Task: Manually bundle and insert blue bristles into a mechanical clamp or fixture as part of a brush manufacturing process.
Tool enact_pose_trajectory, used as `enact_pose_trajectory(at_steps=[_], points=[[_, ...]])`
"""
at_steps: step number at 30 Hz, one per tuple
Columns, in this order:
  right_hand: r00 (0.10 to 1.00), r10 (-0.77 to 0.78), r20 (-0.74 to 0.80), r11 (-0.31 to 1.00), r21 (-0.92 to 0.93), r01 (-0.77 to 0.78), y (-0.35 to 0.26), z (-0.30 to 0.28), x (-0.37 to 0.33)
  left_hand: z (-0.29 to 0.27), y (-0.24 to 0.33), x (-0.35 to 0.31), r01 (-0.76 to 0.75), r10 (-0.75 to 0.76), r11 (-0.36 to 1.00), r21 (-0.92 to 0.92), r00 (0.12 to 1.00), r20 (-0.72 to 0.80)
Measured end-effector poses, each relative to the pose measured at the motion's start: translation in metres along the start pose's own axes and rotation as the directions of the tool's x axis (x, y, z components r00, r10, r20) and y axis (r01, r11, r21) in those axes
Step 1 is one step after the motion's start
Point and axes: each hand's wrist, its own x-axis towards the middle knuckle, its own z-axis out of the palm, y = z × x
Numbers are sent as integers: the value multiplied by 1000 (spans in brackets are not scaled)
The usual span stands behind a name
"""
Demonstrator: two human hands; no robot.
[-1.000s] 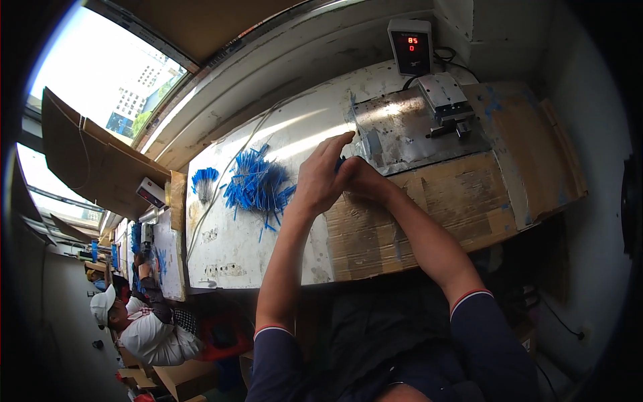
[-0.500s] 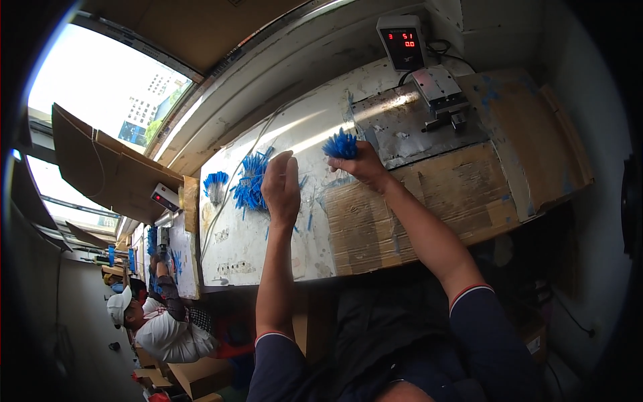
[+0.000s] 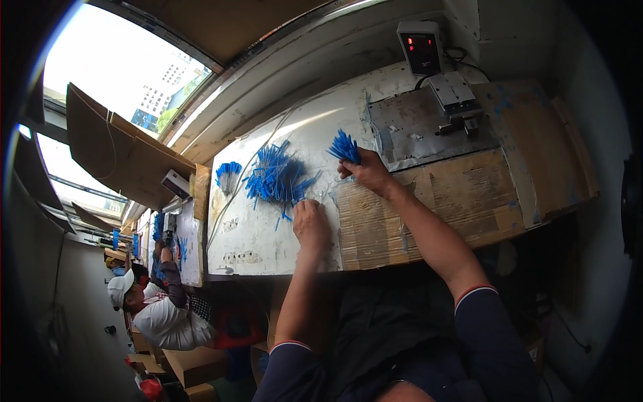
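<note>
My right hand (image 3: 372, 174) is closed round a bundle of thin blue-tipped strands (image 3: 343, 145), holding it upright above the table with the blue ends uppermost. Below the loose pile of blue-tipped strands (image 3: 274, 174), my left hand (image 3: 311, 223) is low over the white tabletop, back of the hand up. Its fingers are curled together, slightly smeared, and what they hold, if anything, is hidden. A smaller bundle of the same strands (image 3: 228, 177) lies left of the pile.
A counter box with red digits (image 3: 420, 48) stands at the back right, behind a metal clamp-like fixture (image 3: 454, 94) on a metal plate (image 3: 408, 127). Cardboard (image 3: 435, 201) covers the table's right front. A cable (image 3: 258, 154) crosses the tabletop. Another person (image 3: 167, 315) works at the far left.
My left hand has come down and toward me, from beside the pile to below it. My right hand still holds its bundle, now tilted a little. The red digits have changed. The whole view has shifted slightly.
</note>
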Motion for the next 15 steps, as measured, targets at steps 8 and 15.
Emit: enact_pose_trajectory(at_steps=[8,15], points=[[999,11,-41,1000,9,-10,4,-13,3,-1,-9,-6,-19,18,996,85,1000,2],[1000,2,-6,988,153,-1,-6,-9,0,-18,0,14,-83,85,996,22,992,-89]])
